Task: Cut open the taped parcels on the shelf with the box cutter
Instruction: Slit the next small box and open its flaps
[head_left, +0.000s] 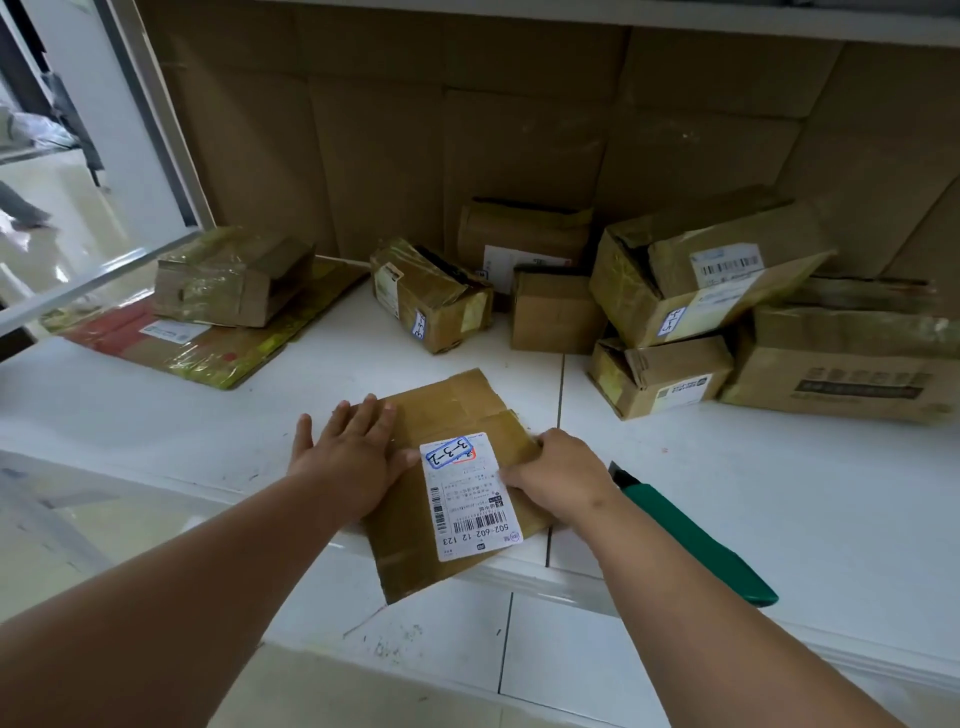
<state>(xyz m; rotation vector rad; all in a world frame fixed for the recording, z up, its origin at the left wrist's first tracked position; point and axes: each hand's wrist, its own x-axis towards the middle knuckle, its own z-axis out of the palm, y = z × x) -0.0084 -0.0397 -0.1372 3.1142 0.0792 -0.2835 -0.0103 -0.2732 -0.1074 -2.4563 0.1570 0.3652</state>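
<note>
A flat parcel (457, 483) lay on the shelf (779, 493), its near end overhanging the front edge. The left hand (348, 457) pressed flat on the parcel's left side, fingers spread. The right hand (561, 478) gripped the parcel's right edge, fingers curled. The cutter (696, 535) lay on the shelf just right of the parcel, near the right hand. More parcels (701, 280) sat behind it.

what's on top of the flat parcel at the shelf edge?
On the flat parcel: a white shipping label, the left hand pressed flat, the right hand gripping its right edge. Its contents are hidden.
</note>
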